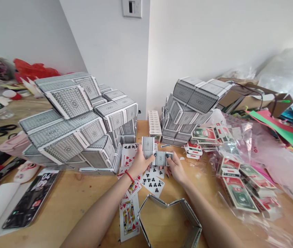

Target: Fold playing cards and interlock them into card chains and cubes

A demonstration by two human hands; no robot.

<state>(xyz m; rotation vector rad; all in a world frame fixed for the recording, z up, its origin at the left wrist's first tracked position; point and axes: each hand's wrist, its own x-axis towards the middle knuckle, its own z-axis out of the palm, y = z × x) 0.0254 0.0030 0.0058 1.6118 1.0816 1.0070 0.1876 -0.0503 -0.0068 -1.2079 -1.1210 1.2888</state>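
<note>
My left hand (139, 163) grips a grey-backed playing card (148, 145) standing upright, its thumb pressed over the lower edge. My right hand (176, 168) pinches a second grey-backed piece (161, 157), turned sideways, against the first one's lower right. Whether each is one card or a folded stack, I cannot tell. Below them, face-up cards lie loose on the table, among them a club card (153, 182) and a king of hearts (129, 217). Nearer to me, between my forearms, stands an open angular ring of joined cards (193, 216).
Large stacked card-block structures stand at left (71, 134) and right (187, 106). Between them sits a row of card boxes (154, 123). Green-red card boxes (240, 193) and clear plastic wrap pile up at right. A phone (30, 199) and black scissors (2, 131) lie at left.
</note>
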